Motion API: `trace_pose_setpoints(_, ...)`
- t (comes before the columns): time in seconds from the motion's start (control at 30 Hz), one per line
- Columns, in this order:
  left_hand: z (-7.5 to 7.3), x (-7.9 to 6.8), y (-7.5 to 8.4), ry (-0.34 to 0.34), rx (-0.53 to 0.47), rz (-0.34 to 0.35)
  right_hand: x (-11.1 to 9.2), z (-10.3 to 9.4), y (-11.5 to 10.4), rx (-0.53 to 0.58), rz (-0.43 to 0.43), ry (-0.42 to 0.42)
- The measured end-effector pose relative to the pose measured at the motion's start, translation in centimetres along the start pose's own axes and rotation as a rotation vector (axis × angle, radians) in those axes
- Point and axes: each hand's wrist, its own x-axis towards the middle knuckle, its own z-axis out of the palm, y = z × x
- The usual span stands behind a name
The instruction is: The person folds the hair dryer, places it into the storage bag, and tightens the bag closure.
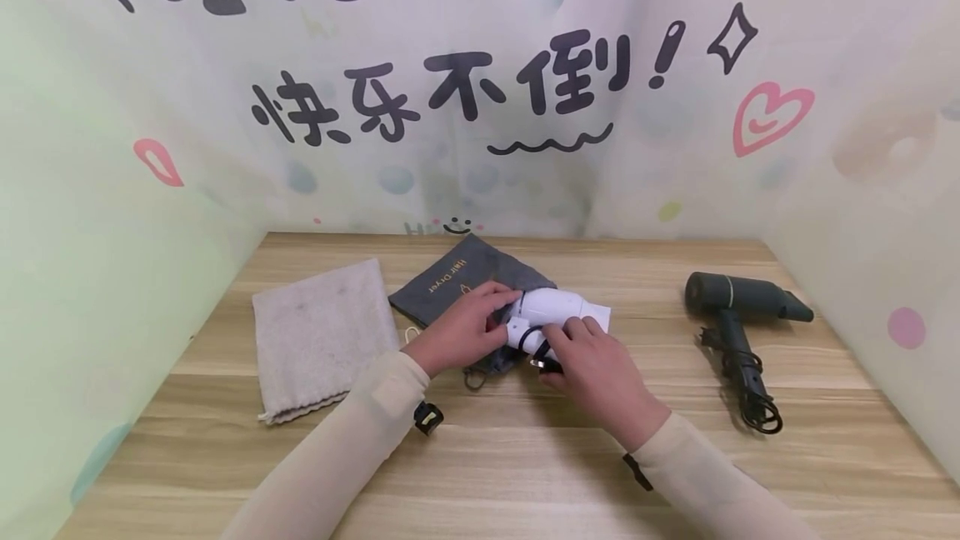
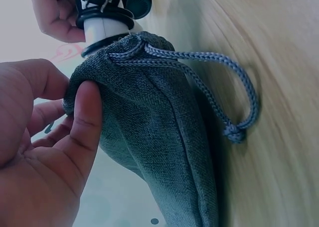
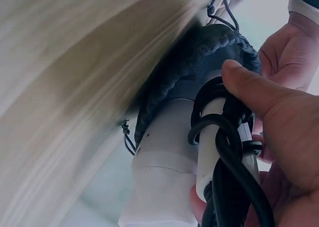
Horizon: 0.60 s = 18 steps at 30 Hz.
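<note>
A white hair dryer (image 1: 552,307) lies partly inside the mouth of a dark grey drawstring bag (image 1: 433,280) lettered "Hair Dryer". Its black cord (image 3: 234,152) is wound round the folded handle. My right hand (image 1: 600,373) grips that handle and cord, thumb along the top in the right wrist view. With thumb and fingers my left hand (image 1: 463,332) pinches the rim of the bag's opening, as the left wrist view shows. A knotted drawstring loop (image 2: 239,97) hangs from the bag's mouth. The rear of the dryer is hidden by the cloth.
To the left lies a folded light grey towel (image 1: 322,336). A black hair dryer (image 1: 738,297) with its cord round the handle rests at the right. Behind the wooden table (image 1: 480,473) hangs a printed white cloth (image 1: 420,182).
</note>
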Motion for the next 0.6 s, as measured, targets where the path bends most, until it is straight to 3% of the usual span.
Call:
trace_pose_setpoints(0.33, 0.03, -0.02, 0.19, 0.001, -0.022, 0.005, 0.59, 0.48, -0.54, 0.005, 0.022, 0.051)
trace_pose_setpoints(0.6, 0.11, -0.07, 0.06, -0.01, -0.026, -0.01, 0.87, 0.98, -0.85, 0.03, 0.038, -0.022)
